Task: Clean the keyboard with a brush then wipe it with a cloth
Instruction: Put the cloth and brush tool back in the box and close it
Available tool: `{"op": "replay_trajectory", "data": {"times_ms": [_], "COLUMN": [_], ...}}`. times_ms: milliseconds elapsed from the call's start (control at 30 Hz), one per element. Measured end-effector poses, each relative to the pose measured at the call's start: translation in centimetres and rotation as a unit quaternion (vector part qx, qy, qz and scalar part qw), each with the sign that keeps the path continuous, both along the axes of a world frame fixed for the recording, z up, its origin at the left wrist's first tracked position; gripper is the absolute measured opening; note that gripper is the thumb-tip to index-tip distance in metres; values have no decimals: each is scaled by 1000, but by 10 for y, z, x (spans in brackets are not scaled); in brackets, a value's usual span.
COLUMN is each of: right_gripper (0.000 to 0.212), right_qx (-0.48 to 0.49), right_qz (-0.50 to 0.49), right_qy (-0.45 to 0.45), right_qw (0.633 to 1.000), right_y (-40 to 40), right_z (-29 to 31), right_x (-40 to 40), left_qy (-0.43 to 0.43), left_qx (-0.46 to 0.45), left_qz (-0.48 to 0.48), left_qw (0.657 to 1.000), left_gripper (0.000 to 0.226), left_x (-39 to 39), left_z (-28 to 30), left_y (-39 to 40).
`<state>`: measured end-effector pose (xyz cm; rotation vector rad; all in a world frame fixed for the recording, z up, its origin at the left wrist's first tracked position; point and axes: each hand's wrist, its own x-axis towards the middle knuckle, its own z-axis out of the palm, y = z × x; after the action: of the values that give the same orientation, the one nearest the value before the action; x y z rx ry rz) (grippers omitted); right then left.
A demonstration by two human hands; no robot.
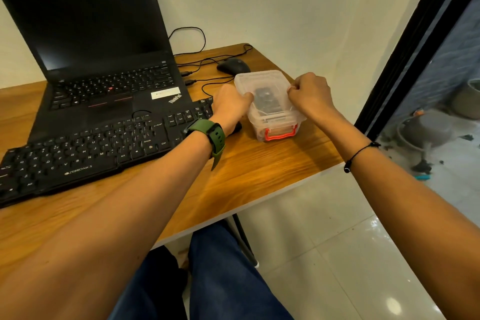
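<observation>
**Box lid under both hands; keyboard not yet touched**

Your left hand [230, 105] grips the left edge of the clear plastic box [270, 105], fingers curled over the lid rim. Your right hand [310, 95] is clenched at the right edge, pinching the lid there. The box sits between your hands, its red latch [280, 134] facing you. Something dark shows through the lid; I cannot tell whether it is the brush or the cloth.

The keyboard [85, 148] lies just left of your left wrist, its right end partly hidden under that hand. The mouse [233, 65] sits just beyond the box.

Risks, as judged:
- The box stands near the table edge [298, 184] on your right-hand side; a hard upward pull could skid it off.
- If the red latch is not released, the lid may pop suddenly and scatter the contents.
- Cables run just past your left hand; snagging is possible.
</observation>
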<state>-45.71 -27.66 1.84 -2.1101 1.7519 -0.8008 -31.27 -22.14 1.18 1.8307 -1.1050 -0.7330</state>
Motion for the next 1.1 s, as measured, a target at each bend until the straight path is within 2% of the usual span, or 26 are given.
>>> {"op": "replay_trajectory", "data": {"times_ms": [233,367,567,900,1000,1067,1100], "right_gripper": [21,21,23,27,28,28,28], "right_qx": [-17,-15,2,-9,5,18,27], "right_qz": [-25,-21,-6,-3,-13,-15,-11], "right_qy": [45,39,29,26,-18,-40,-49], "right_qw": [999,999,1000,1000,1000,999,998], "right_y": [-2,-6,-10,-6,-5,-3,-3], "right_z": [-7,-11,-8,-14,-19,-20,-19], "right_x": [-2,-3,-3,-1,-1,-1,-1], "left_qy": [-42,-50,-2,49,28,-5,-52], "left_qx": [5,17,56,41,16,-2,-1], "left_qz": [-21,-28,-6,-3,2,-18,-41], "left_qw": [999,998,998,998,999,1000,998], "left_gripper": [30,31,30,28,30,47,55], "left_x": [-7,-8,-9,-11,-15,-15,-14], "left_z": [-9,-11,-7,-15,-23,-21,-19], "left_y": [-3,-4,-6,-8,-10,-10,-10]}}
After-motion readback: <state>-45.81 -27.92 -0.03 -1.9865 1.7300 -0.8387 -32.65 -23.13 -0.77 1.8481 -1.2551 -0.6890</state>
